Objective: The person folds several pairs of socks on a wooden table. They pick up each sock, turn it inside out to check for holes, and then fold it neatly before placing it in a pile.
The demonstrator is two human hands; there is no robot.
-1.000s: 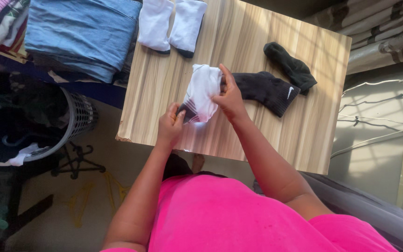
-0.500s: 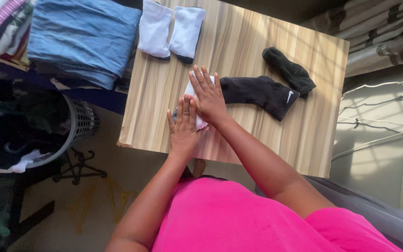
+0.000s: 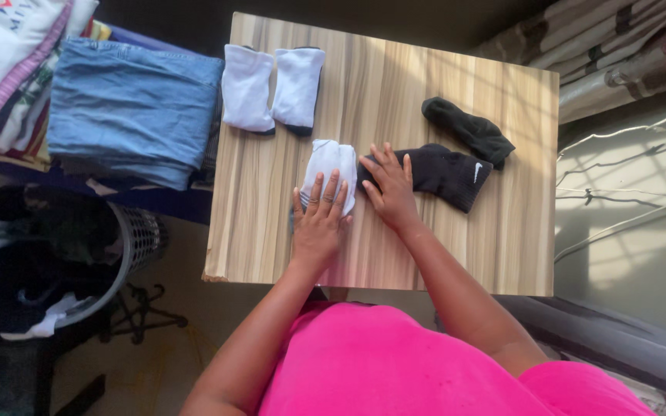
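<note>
Socks set the measure of our progress: two folded white pairs [image 3: 271,88] lie side by side at the upper left of the wooden table [image 3: 395,254], and our left hand [image 3: 319,219] presses flat, fingers spread, on a third folded white bundle [image 3: 330,163] at the frame's centre. Our right hand [image 3: 389,186] rests open, fingertips on a flat black sock [image 3: 449,173] bearing a small white mark; another black sock [image 3: 468,129] waits upper right, unfolded. Folded jeans [image 3: 132,108] sit upper left.

One head-worn camera — looking steeply down, close over the wooden table [image 3: 456,254].
</note>
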